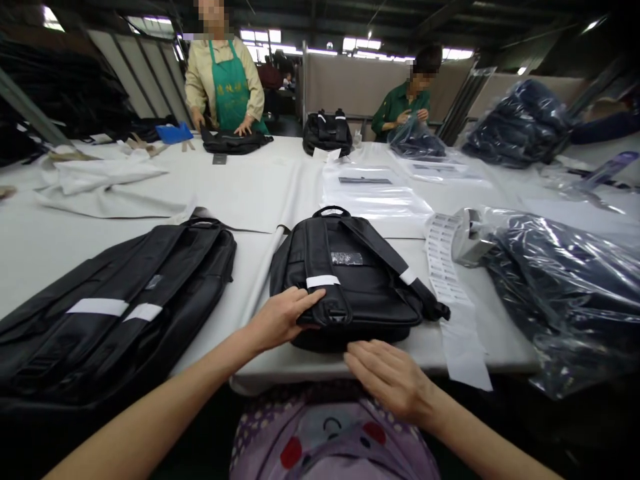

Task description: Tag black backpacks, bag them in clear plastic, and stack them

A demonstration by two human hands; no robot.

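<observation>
A black backpack (373,293) lies on the table in front of me, its straps facing up and its top handle pointing away. White bands wrap both shoulder straps. My left hand (287,317) is closed on the lower end of the left shoulder strap (320,267), near its buckle; the fingertips are partly hidden. My right hand (387,373) is by the backpack's bottom edge, its fingers stretched out and side by side. It holds nothing that I can see, and whether the fingertips touch the bag is unclear.
Another black backpack (150,293) lies at left. To the right are a label strip (445,260), a tape dispenser (470,237) and plastic-wrapped bags (575,267). Clear plastic sleeves (370,200) lie beyond. Two people work across the table, one in a green apron (231,87).
</observation>
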